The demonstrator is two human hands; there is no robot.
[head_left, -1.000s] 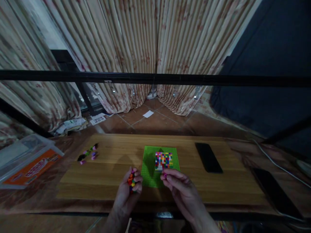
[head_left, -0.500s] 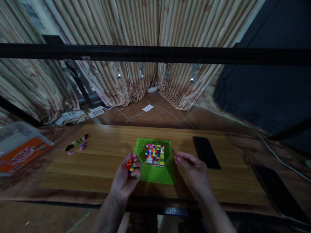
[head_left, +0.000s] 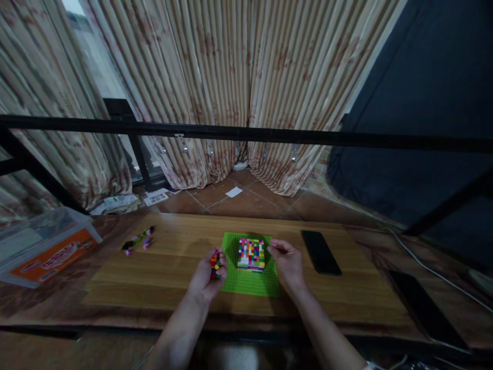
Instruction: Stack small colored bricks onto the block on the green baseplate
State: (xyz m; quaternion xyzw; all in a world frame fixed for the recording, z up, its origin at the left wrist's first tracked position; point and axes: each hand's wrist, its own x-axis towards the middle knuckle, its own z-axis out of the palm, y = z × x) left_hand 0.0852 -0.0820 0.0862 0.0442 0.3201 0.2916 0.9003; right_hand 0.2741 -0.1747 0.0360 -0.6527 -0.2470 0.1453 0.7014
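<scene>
On the green studded baseplate (head_left: 250, 287) stands a square block of stacked toy bricks (head_left: 251, 254) in many colours. My left hand (head_left: 206, 277) is at the plate's left edge, palm up with the fingers curled round several loose toy bricks (head_left: 214, 263), red, orange, yellow and dark ones. At the stack's right side, over the plate's right edge, my right hand (head_left: 288, 263) is pinched closed. A tiny pinkish brick shows between its fingertips, mostly hidden. These fingertips are close to the stack; whether they touch it I cannot tell.
Small assembled brick pieces (head_left: 137, 239) lie at the table's left. A black phone (head_left: 320, 252) lies right of the plate, and another dark flat device (head_left: 425, 308) further right. A clear plastic box (head_left: 50, 246) with an orange label stands left of the wooden board (head_left: 162, 277).
My right hand has moved left, closer to the stack, still pinched. My left hand still cups the bricks. The camera view has tilted up and shifted.
</scene>
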